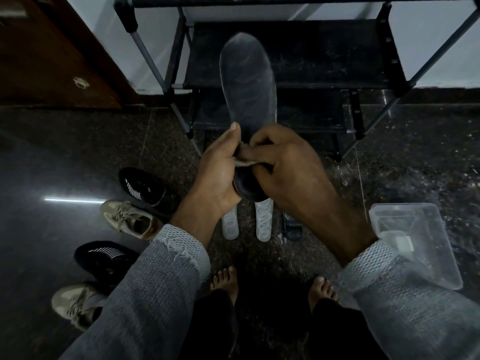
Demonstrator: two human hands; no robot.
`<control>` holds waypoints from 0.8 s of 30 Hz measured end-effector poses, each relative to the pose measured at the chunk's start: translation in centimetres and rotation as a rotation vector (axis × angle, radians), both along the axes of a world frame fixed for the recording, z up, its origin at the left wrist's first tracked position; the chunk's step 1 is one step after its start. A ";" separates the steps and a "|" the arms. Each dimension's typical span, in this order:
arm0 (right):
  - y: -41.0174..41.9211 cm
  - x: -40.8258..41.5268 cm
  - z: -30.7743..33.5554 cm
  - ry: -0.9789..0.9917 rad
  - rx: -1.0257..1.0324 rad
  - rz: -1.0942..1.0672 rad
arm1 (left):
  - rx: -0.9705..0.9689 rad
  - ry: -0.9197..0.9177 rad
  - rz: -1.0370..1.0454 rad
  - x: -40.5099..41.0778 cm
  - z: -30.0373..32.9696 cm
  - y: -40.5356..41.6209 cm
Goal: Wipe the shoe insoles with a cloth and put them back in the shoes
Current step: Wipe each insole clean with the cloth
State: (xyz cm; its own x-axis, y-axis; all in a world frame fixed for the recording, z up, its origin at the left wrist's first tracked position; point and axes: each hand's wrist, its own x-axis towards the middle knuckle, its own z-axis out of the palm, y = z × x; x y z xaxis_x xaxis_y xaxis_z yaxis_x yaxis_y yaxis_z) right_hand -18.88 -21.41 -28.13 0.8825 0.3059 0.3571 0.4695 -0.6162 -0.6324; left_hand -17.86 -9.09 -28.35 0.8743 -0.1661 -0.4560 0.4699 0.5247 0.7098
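A long dark grey insole (248, 79) stands upright in front of me, toe end up. My left hand (218, 175) grips its lower half from the left, thumb on its face. My right hand (285, 165) presses a small pale cloth (245, 162) against the insole near its heel. Two white insoles (264, 222) lie on the floor below my hands, with a dark insole (292, 228) beside them. Two black shoes (142, 188) and two beige shoes (130, 220) stand in a row at the left.
A black shoe rack (298, 55) with metal legs stands straight ahead. A clear plastic container (413, 240) lies on the dark stone floor at the right. A brown wooden door (52, 61) is at the upper left. My bare feet (226, 281) are at the bottom.
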 end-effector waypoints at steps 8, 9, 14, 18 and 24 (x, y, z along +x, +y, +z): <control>-1.9 0.8 -0.1 -0.014 -0.079 -0.063 | -0.025 0.009 -0.002 0.1 0.1 0.0; -1.9 0.9 -0.2 -0.010 -0.066 -0.095 | -0.025 0.004 -0.005 0.0 0.1 -0.1; -0.2 0.0 0.4 0.007 -0.070 0.079 | -0.006 0.006 -0.002 0.1 -0.1 0.1; -0.9 0.4 0.7 0.014 -0.131 0.101 | -0.019 0.008 -0.003 0.1 0.1 0.2; -1.3 0.6 0.2 -0.044 -0.075 -0.089 | -0.023 0.004 -0.013 0.0 0.1 -0.3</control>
State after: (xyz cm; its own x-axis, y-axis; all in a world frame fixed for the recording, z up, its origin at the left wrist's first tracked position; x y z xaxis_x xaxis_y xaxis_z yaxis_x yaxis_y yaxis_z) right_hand -18.32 -22.70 -27.98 0.8915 0.2541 0.3751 0.4369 -0.7014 -0.5631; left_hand -17.90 -9.34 -28.21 0.8703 -0.1882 -0.4552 0.4796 0.5347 0.6958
